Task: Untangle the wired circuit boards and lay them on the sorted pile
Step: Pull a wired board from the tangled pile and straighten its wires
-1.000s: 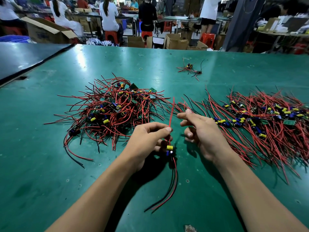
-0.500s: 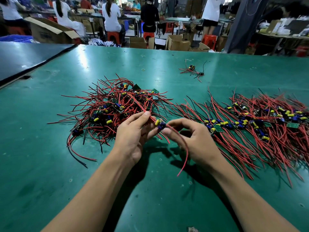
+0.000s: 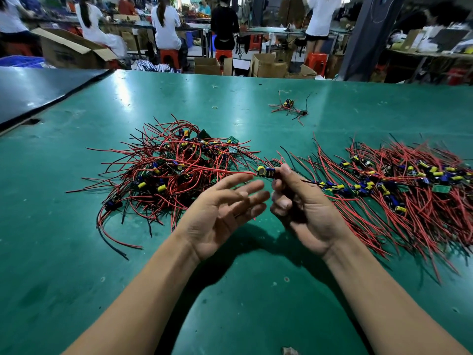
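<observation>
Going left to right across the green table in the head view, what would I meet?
A tangled pile of wired circuit boards → open left hand → right hand pinching one circuit board → sorted pile of boards with red wires.

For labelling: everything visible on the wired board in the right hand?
The wired board is small: a yellow-capped capacitor and a blue component show, the board itself mostly hidden. The right hand pinches its right end, in the air between tangled pile and sorted pile. A red wire runs left from it; a thin black wire pokes out right of the grip. The open left hand sits below the red wire, contact unclear.
</observation>
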Motion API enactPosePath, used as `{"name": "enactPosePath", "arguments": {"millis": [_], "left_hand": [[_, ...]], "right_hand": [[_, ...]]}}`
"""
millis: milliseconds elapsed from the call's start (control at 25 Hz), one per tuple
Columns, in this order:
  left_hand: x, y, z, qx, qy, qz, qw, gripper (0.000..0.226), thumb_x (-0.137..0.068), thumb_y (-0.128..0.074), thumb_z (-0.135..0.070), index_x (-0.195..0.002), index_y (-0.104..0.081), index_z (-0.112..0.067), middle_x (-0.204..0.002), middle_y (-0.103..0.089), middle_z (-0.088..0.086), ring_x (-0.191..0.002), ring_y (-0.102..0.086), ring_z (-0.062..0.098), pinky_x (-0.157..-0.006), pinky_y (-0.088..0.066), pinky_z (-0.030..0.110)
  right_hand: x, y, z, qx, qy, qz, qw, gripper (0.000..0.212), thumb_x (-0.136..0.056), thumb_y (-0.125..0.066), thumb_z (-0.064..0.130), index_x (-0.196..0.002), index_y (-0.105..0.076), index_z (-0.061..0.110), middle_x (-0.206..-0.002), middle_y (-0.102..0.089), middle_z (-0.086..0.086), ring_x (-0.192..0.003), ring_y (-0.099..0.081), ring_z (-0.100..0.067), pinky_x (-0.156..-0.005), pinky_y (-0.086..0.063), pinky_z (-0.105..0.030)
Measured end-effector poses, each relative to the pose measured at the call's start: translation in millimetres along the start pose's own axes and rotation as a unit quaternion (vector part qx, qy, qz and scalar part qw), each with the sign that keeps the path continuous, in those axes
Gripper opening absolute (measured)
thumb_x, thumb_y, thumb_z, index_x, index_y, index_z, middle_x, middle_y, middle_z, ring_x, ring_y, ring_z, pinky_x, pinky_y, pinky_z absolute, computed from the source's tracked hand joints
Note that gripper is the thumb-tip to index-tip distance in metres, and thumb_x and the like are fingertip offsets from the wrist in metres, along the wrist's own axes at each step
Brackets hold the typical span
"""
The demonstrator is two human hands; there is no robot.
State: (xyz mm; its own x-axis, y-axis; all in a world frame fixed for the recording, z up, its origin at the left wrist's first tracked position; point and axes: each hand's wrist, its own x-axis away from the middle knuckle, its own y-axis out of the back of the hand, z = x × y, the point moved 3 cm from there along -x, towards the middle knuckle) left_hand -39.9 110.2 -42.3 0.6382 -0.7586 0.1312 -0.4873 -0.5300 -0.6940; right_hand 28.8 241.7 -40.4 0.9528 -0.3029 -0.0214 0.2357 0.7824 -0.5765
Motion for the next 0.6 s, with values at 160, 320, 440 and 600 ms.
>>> {"name": "enactPosePath", "arguments": {"millis": [160, 320, 440, 600], "left_hand": [[2.5, -7.4, 10.3, -0.057, 0.062, 0.049, 0.995, 0.026, -0.084, -0.060, -0.031, -0.087, -0.077, -0.012, -0.084, -0.075, 0.007, -0.064, -0.071, 0.015, -0.063, -0.059, 0.028], [5.2, -7.7, 9.6, -0.075, 0.043, 0.067, 0.994, 0.023, -0.086, -0.062, -0.031, -0.091, -0.076, -0.014, -0.088, -0.073, 0.007, -0.066, -0.071, 0.015, -0.064, -0.059, 0.028], [2.1, -5.6, 11.6, -0.084, 0.015, 0.038, 0.996, 0.014, -0.081, -0.066, -0.019, -0.093, -0.068, -0.011, -0.088, -0.073, 0.009, -0.068, -0.072, 0.018, -0.063, -0.060, 0.029], [-2.2, 0.0, 10.4, -0.113, -0.012, -0.007, 0.994, 0.026, -0.070, -0.074, -0.015, -0.092, -0.062, -0.010, -0.083, -0.074, 0.011, -0.068, -0.072, 0.023, -0.063, -0.060, 0.028]], "right_hand": [[3.8, -0.5, -0.6, 0.034, -0.054, 0.042, 0.997, 0.016, -0.082, -0.072, 0.033, -0.077, -0.077, 0.019, -0.061, -0.055, 0.010, -0.045, -0.039, -0.002, -0.044, -0.033, -0.010], [1.2, 4.5, -3.3, 0.064, -0.076, 0.044, 0.994, 0.024, -0.075, -0.080, 0.039, -0.083, -0.074, 0.017, -0.062, -0.054, 0.007, -0.045, -0.042, 0.000, -0.044, -0.031, -0.012], [0.0, 7.3, -4.1, 0.085, -0.072, 0.023, 0.993, 0.025, -0.075, -0.081, 0.037, -0.087, -0.071, 0.017, -0.069, -0.060, 0.004, -0.049, -0.040, -0.004, -0.055, -0.030, -0.022], [0.6, 9.8, -4.3, 0.150, -0.078, -0.010, 0.986, 0.026, -0.070, -0.082, 0.042, -0.079, -0.071, 0.020, -0.074, -0.065, 0.002, -0.058, -0.052, -0.011, -0.055, -0.040, -0.019]]}}
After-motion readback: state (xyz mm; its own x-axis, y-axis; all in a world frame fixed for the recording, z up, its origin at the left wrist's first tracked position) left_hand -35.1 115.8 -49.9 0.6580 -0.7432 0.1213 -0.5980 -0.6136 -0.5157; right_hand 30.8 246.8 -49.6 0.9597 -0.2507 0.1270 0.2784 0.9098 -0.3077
